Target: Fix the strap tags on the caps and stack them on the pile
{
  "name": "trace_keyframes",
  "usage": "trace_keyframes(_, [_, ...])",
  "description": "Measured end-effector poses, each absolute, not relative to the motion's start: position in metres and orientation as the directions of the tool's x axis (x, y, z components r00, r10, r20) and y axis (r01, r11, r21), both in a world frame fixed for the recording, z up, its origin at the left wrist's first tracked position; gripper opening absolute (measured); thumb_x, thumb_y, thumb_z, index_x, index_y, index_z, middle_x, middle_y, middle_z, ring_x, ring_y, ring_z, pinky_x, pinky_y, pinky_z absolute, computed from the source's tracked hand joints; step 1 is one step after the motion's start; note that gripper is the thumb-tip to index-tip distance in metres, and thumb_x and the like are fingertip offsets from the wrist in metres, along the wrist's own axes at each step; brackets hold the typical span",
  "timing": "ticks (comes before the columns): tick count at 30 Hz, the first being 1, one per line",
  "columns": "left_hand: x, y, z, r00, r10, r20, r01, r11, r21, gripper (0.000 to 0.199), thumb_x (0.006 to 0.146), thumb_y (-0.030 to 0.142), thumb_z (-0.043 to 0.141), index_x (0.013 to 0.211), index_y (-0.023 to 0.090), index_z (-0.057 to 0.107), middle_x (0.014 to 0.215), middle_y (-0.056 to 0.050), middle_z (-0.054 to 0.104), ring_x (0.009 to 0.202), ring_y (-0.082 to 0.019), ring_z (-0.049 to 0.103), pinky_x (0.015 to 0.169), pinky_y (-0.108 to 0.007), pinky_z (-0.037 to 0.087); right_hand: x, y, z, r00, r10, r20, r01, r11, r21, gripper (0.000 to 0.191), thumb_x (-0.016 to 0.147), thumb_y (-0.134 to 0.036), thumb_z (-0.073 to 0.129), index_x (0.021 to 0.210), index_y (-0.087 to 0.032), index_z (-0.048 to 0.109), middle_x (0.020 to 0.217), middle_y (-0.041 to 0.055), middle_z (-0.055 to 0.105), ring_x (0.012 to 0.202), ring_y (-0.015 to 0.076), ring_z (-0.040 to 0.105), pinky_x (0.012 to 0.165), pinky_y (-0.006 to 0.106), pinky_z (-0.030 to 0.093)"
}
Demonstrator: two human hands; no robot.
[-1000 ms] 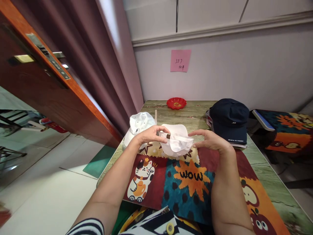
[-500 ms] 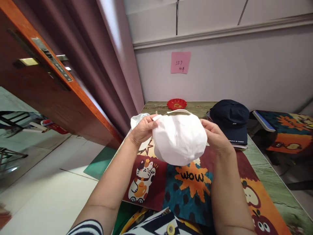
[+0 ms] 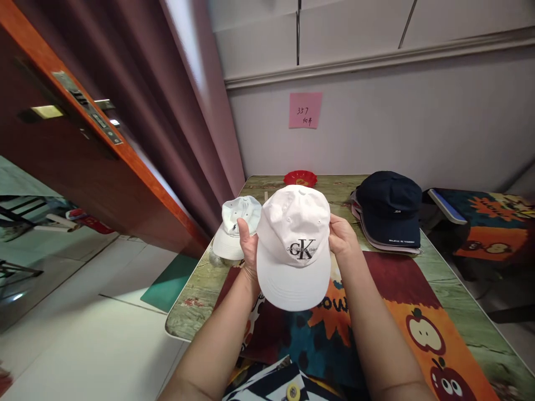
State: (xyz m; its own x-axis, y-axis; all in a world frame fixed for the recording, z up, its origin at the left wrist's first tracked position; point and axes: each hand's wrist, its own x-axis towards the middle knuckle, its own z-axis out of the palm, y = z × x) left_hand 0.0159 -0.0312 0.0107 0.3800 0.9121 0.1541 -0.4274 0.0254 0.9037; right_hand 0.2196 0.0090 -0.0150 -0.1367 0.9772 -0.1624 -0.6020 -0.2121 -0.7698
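Note:
A white cap (image 3: 292,245) with dark letters on its front is held up above the table, its brim pointing down towards me. My left hand (image 3: 249,248) supports the cap's left side, thumb raised and the other fingers hidden behind it. On the right side, my right hand (image 3: 343,235) grips the cap's edge, with fingertips out of sight behind it. Just left of my left hand, a pale cap (image 3: 236,225) with a small dark emblem lies on the table.
A dark navy cap (image 3: 390,206) tops a stack of caps at the table's right. A red scalloped dish (image 3: 300,178) sits at the back. Under my arms lies a colourful mat (image 3: 413,284) on the wood-patterned table (image 3: 188,303). An orange-edged door (image 3: 137,172) stands left.
The white cap has turned from its plain side to show its lettered front and brim. My left hand has shifted its hold, and the pale cap behind it is more visible.

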Motion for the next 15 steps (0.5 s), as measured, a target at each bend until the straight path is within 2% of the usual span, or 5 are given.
trace_keyframes(7, [0.028, -0.034, 0.018, 0.402, 0.908, 0.116, -0.434, 0.077, 0.898, 0.098, 0.082, 0.09, 0.02, 0.141, 0.021, 0.056, 0.123, -0.015, 0.072, 0.131, -0.037, 0.057, 0.107, -0.055, 0.044, 0.219, 0.016, -0.027, -0.12, 0.979, -0.162, -0.603, -0.202, -0.771, 0.027, 0.078, -0.034, 0.064, 0.101, -0.018, 0.065, 0.103, 0.014, 0.077, 0.119, 0.0343, 0.066, 0.103, 0.055, 0.053])
trace_keyframes(11, [0.022, -0.027, 0.013, 0.388, 0.915, 0.112, -0.445, 0.079, 0.892, 0.089, 0.087, 0.083, 0.027, 0.14, 0.018, 0.056, 0.122, -0.015, 0.073, 0.129, -0.037, 0.059, 0.107, -0.055, 0.045, 0.226, 0.013, -0.021, -0.077, 0.987, -0.143, -0.583, -0.161, -0.796, 0.03, 0.078, -0.037, 0.065, 0.103, -0.021, 0.064, 0.109, 0.0125, 0.077, 0.122, 0.0328, 0.064, 0.103, 0.053, 0.053])
trace_keyframes(15, [0.017, -0.018, 0.016, 0.361, 0.928, 0.091, -0.44, 0.084, 0.894, 0.082, 0.091, 0.076, 0.03, 0.142, 0.017, 0.055, 0.124, -0.014, 0.072, 0.127, -0.035, 0.06, 0.107, -0.055, 0.046, 0.229, -0.004, -0.002, -0.11, 0.994, -0.026, -0.548, -0.083, -0.833, 0.048, 0.087, -0.058, 0.053, 0.118, -0.022, 0.062, 0.123, 0.0114, 0.072, 0.13, 0.0321, 0.059, 0.101, 0.054, 0.054])
